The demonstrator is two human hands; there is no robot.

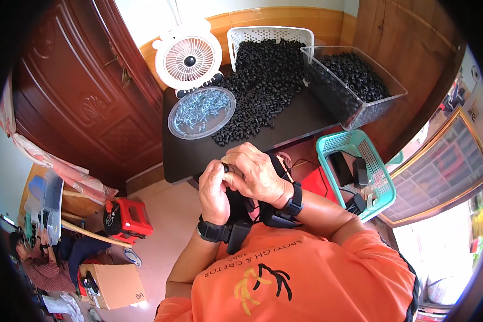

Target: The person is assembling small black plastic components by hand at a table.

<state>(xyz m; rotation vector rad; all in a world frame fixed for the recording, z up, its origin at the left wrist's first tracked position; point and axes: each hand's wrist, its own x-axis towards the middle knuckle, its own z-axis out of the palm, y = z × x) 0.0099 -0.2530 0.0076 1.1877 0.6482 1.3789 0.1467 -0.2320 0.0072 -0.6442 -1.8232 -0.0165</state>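
My left hand [213, 194] and my right hand [255, 173] meet just off the front edge of the dark table [185, 161]. Between their pinched fingertips is a small black plastic piece [226, 168], mostly covered by the fingers. Beyond the hands spreads a heap of small black plastic pieces [252, 110], which look like short hollow cylinders. To its left, a round clear shallow dish [173, 129] holds many tiny shiny bluish pieces [201, 110]. Whether either hand also pinches one of those tiny pieces is hidden.
The heap spills from a tipped white basket [252, 34]. A clear bin [354, 115] of black pieces stands at right, a white fan [189, 60] at back left. A turquoise basket [383, 198] holds adapters. On the floor are a red case [134, 217] and cardboard box [115, 284]; another person [51, 276] sits left.
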